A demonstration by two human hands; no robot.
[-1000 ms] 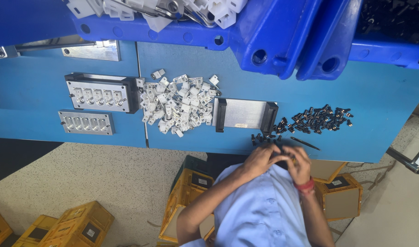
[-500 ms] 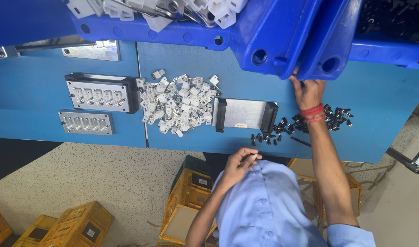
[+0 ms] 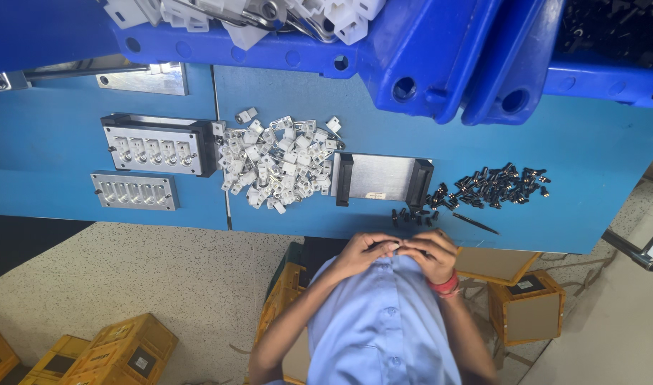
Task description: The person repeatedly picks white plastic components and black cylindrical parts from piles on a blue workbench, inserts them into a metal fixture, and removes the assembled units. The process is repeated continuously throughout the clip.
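My left hand (image 3: 358, 253) and my right hand (image 3: 432, 255), which wears a red wristband, meet fingertip to fingertip just in front of my chest, below the near edge of the blue table (image 3: 597, 207). Both pinch a small item that the fingers mostly hide. Just above them lie scattered small black parts (image 3: 494, 187) and a thin dark tool (image 3: 476, 224). A metal plate with black end blocks (image 3: 380, 178) sits beside a heap of white plastic pieces (image 3: 276, 160).
Two metal jigs with rows of slots (image 3: 155, 146) (image 3: 134, 191) lie at the left of the table. Blue bins (image 3: 426, 64) overhang the far side, one holding white parts. Yellow crates (image 3: 127, 349) and a cardboard box (image 3: 529, 306) stand on the floor.
Half a second ago my right hand was stretched out to the blue bin. It has come back and joined my left hand at my chest.
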